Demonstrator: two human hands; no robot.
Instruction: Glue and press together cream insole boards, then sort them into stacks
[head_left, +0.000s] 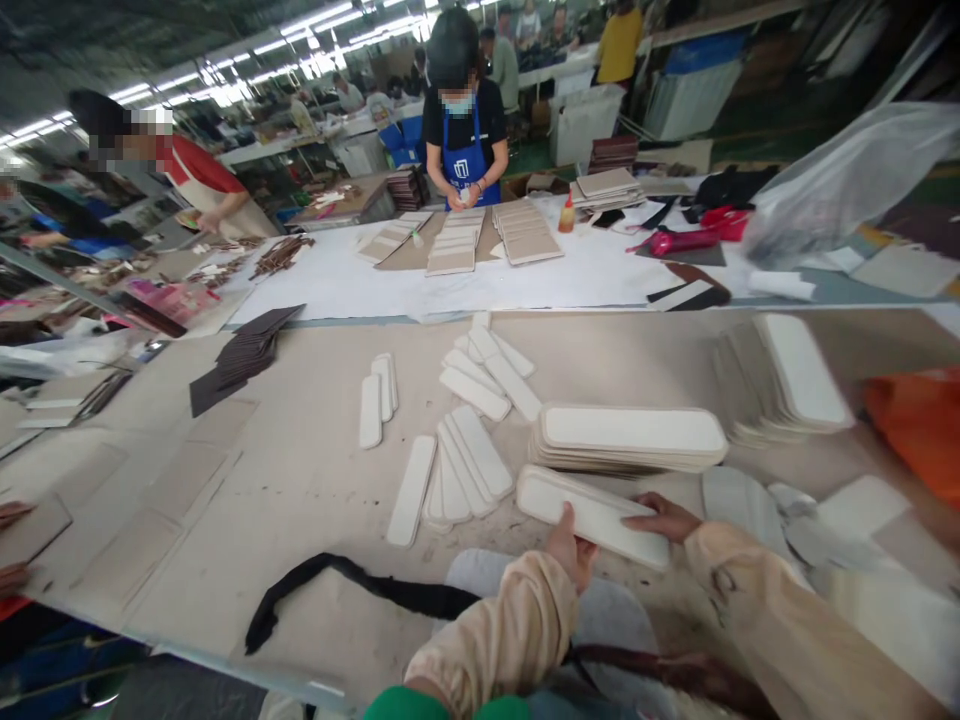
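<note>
A long white panel (577, 503) with rounded ends and a beige edge lies tilted between my hands, just in front of a stack of like panels (630, 430). My left hand (571, 548) grips its near edge, thumb on top and fingers underneath. At the right part of the panel, my right hand (666, 518) is closed on it, with fingers on the upper face; its thumb is not clearly visible. Left of the stack, several narrow white strips (469, 465) are fanned out on the table, and more strips (491, 370) lie crossed behind them.
A second stack of rounded panels (806, 370) stands at right. Black cloth (360, 580) lies near the front edge. Dark brown pieces (251, 345) are fanned at left. Across the table, a person in a blue apron (465, 150) works; another person's hands (11, 550) show at far left.
</note>
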